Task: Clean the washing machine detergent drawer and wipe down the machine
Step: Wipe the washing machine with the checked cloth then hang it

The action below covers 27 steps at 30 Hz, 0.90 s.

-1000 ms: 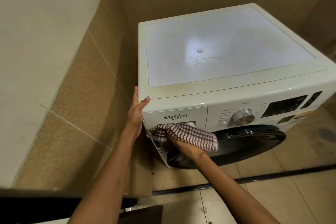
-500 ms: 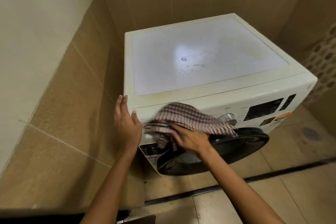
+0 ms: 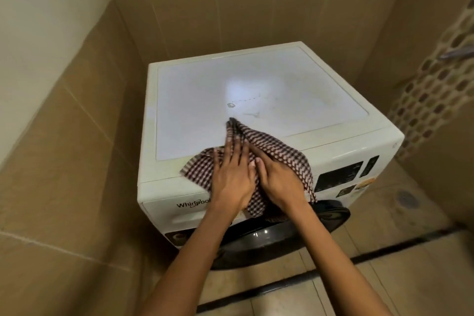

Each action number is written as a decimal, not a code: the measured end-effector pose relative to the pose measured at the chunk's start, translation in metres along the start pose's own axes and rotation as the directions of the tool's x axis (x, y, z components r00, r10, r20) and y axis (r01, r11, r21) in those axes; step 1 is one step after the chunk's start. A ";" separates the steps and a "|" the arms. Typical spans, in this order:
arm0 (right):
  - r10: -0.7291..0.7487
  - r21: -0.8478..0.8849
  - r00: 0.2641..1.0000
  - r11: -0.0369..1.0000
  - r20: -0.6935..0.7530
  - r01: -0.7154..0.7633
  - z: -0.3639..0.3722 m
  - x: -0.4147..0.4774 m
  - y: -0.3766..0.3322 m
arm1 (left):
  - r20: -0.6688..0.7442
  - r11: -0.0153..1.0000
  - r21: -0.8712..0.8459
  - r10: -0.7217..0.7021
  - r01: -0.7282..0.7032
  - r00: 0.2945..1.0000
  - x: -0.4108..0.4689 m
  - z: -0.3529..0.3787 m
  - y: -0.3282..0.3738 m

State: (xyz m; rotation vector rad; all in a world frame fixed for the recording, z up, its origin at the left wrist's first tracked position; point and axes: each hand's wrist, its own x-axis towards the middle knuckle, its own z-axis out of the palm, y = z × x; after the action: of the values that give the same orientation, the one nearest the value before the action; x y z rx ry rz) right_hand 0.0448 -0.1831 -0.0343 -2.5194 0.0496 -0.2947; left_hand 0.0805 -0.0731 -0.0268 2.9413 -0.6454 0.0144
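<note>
**Checked cloth laid over the front edge of the washer, both hands on it**

Brown tiled walls [image 3: 77, 161] close in a corner, and a white front-loading washing machine [image 3: 195, 100] stands in it on the tiled floor [image 3: 384, 277]. Its flat top looks glossy and hard, so a cloth should glide over it easily. The dark round door [image 3: 282, 236] sits below the front panel. The white detergent drawer [image 3: 184, 206], marked with the brand name, is at the front's left and lies flush and closed. It would probably best be pulled by the recess along its lower edge.

A brown-and-white checked cloth [image 3: 279, 151] lies across the top's front edge, one corner reaching toward the middle and its lower part hanging over the front panel. It looks light, soft and limp. It is likely to bunch when pushed, so pressing it flat under a palm or gathering it into a wad would suit it better than taking a corner.

The left hand [image 3: 230, 174] rests on the cloth with straight fingers [image 3: 234, 147] laid flat. The right hand [image 3: 279, 179] lies just beside it, touching it, also on the cloth. Whether its fingers press flat or gather a fold cannot be told.

A small dark speck [image 3: 230, 105] marks the top just beyond the cloth.
</note>
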 end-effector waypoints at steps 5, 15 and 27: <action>0.002 -0.090 0.990 0.996 0.139 0.011 0.006 0.034 -0.011 | 0.046 0.994 0.084 -0.076 0.072 0.996 0.025 0.003 -0.016; -0.210 -0.120 0.947 0.962 0.244 0.245 -0.013 0.027 0.024 | -0.157 0.970 -0.015 -0.243 0.243 0.957 0.001 0.013 0.025; 0.182 -0.192 0.949 0.953 -0.259 -0.235 -0.044 0.022 0.080 | -0.220 0.629 -0.746 0.075 -0.217 0.973 0.078 0.005 0.061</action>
State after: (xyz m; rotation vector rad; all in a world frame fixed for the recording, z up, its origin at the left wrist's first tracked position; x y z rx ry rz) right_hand 0.0589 -0.2758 -0.0405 -2.6536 0.4677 -0.5286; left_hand 0.1254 -0.1613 -0.0211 2.0192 -0.6517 0.0030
